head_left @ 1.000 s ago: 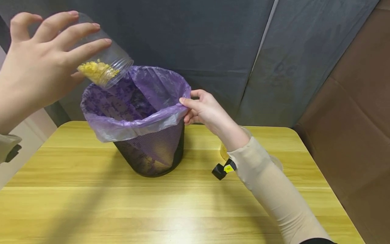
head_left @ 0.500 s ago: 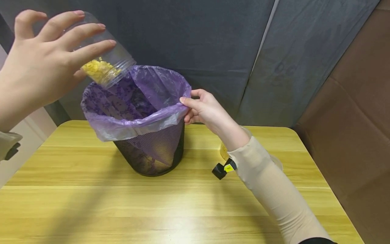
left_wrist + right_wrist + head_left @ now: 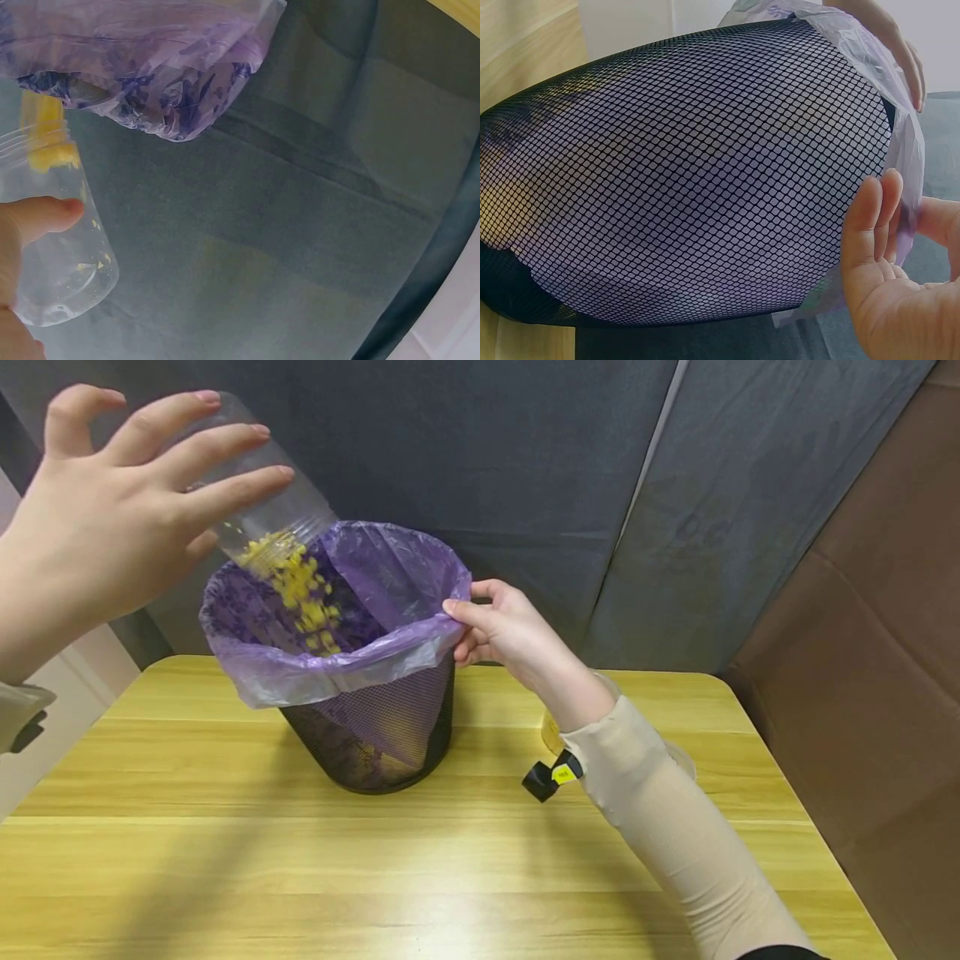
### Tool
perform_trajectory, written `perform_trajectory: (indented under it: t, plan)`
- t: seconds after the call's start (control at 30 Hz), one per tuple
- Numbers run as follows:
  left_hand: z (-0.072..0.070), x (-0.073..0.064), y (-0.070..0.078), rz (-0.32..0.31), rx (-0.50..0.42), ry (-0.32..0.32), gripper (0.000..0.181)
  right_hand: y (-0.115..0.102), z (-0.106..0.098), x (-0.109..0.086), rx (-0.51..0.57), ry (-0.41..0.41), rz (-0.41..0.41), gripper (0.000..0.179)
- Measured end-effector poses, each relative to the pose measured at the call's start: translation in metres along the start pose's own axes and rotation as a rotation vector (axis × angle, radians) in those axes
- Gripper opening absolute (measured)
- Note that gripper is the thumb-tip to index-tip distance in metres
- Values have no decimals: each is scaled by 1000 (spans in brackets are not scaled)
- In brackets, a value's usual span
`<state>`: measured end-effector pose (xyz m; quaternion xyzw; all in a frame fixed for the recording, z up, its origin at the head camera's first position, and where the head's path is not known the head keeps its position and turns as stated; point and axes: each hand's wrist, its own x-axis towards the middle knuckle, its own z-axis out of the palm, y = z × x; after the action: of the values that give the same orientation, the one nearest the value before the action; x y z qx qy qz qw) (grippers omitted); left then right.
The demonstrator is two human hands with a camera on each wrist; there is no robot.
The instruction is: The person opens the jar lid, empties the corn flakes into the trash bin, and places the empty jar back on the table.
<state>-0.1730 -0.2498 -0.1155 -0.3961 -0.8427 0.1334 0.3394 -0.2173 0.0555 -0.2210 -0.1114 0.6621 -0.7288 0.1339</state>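
My left hand (image 3: 97,518) grips a clear plastic jar (image 3: 266,514) tipped mouth-down over the bin. Small yellow pieces (image 3: 307,597) fall from the jar's mouth into the purple bag (image 3: 352,664). The bag lines a black mesh bin (image 3: 375,735) that stands on the wooden table (image 3: 450,877). My right hand (image 3: 498,631) pinches the bag's rim at the bin's right side. In the left wrist view the jar (image 3: 52,247) is nearly empty, with yellow pieces (image 3: 45,139) at its neck. The right wrist view shows the mesh bin (image 3: 690,172) close up and my right hand's fingers (image 3: 881,225) on the rim.
A second clear container (image 3: 551,735) with yellow content stands on the table behind my right forearm, mostly hidden. Dark grey fabric (image 3: 562,485) hangs behind the table, and brown cardboard (image 3: 877,610) stands to the right.
The yellow pieces, held in the jar's neck before, now spill out into the purple bag. The jar has shifted slightly right and down. My right hand has not moved.
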Motion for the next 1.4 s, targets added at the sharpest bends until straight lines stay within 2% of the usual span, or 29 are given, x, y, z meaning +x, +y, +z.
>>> perform_trajectory:
  t: [0.2, 0.4, 0.57, 0.77, 0.8, 0.9, 1.0, 1.13, 1.2, 1.4]
  plan:
    - [1, 2, 0, 35, 9, 12, 111, 1, 0, 0, -6, 2, 3, 40]
    - [-1, 4, 4, 51, 32, -12, 110, 1, 0, 0, -6, -1, 2, 40]
    - [4, 1, 1, 57, 25, -20, 106, 0, 0, 0, -7, -1, 7, 41]
    - [14, -9, -2, -26, -45, 21, 89, 1, 0, 0, -4, -1, 1, 40]
    - [14, -9, -1, -31, -37, 12, 89, 1, 0, 0, -4, -2, 0, 40]
    - [11, -5, 1, -13, -3, -23, 95, 2, -1, 0, -2, -4, -1, 40]
    - [9, -2, 1, 38, 38, -54, 103, 2, -1, 0, -4, -4, -1, 41]
    - [12, -7, -1, 58, 10, -20, 101, 2, -1, 0, -3, -5, -1, 41]
    - [13, -6, -2, 70, 20, -27, 108, 2, -1, -1, -1, -4, 0, 40]
    - [15, -6, -5, 85, 75, -45, 100, 1, -1, -1, -2, -5, -2, 40]
